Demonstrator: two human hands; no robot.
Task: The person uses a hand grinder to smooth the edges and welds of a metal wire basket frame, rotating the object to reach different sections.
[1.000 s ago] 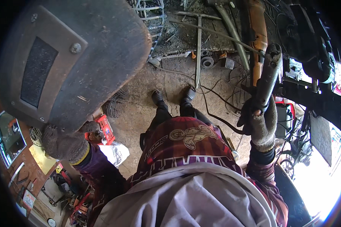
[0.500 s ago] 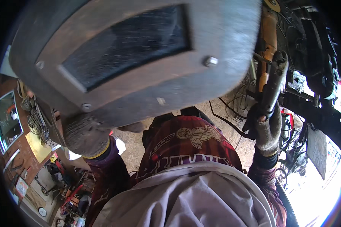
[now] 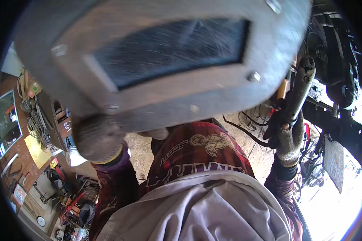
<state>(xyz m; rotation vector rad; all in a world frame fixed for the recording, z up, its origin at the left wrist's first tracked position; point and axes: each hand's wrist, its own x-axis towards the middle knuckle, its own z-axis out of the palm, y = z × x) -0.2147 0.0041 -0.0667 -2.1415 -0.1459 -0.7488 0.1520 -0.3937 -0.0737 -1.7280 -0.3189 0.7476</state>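
A grey welding shield (image 3: 169, 113) with a dark, scratched viewing window (image 3: 173, 52) fills the upper middle, held up in front of me. My left hand (image 3: 98, 140), in a knitted work glove, is closed at the shield's lower left edge; its grip is partly hidden behind the shield. To the right, my gloved right hand (image 3: 292, 138) wraps round the handle of a worn welding electrode holder (image 3: 300, 92), whose jaw end points upward. I cannot make out an electrode in it. A black cable (image 3: 245, 136) runs near that hand.
Dark metal machinery (image 3: 338, 68) stands close on the right, with a hanging grey plate (image 3: 334, 164) below it. On the left are a brown board (image 3: 20, 140) with hung items, a framed glass pane (image 3: 8, 122) and tools piled low down. Loose cables lie on the floor.
The shield has shifted to the right with my left hand and covers more of the orange part behind it. My right hand and the electrode holder have moved slightly right.
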